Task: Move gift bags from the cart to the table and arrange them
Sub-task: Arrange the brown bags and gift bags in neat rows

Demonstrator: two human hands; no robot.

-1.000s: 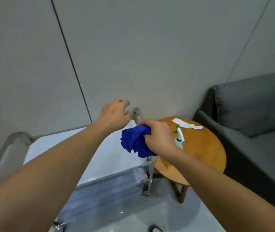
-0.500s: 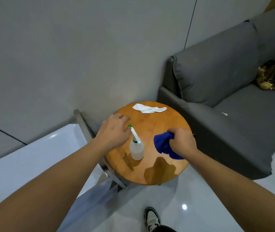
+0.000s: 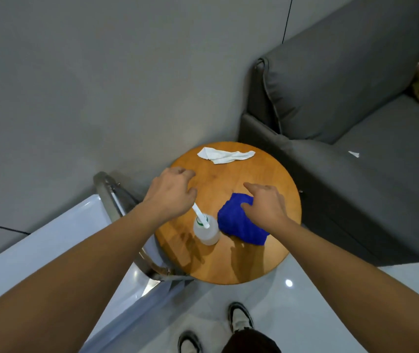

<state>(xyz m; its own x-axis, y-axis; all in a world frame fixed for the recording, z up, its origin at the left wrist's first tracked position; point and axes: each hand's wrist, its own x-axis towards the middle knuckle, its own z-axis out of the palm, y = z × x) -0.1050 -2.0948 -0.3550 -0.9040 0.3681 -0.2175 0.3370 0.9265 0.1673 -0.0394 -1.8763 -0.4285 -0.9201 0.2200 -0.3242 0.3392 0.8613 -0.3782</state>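
The right hand (image 3: 264, 207) rests on a crumpled blue cloth (image 3: 239, 225) lying on the round wooden table (image 3: 274, 250), its fingers spread and mostly straight. The left hand (image 3: 171, 194) hovers over the table's left side, fingers loosely curled and holding nothing, just beyond a clear bottle (image 3: 207, 231) with a white nozzle. A white cloth (image 3: 225, 155) lies at the far edge. The cart (image 3: 37, 240) stands left of the table; no gift bags are in view.
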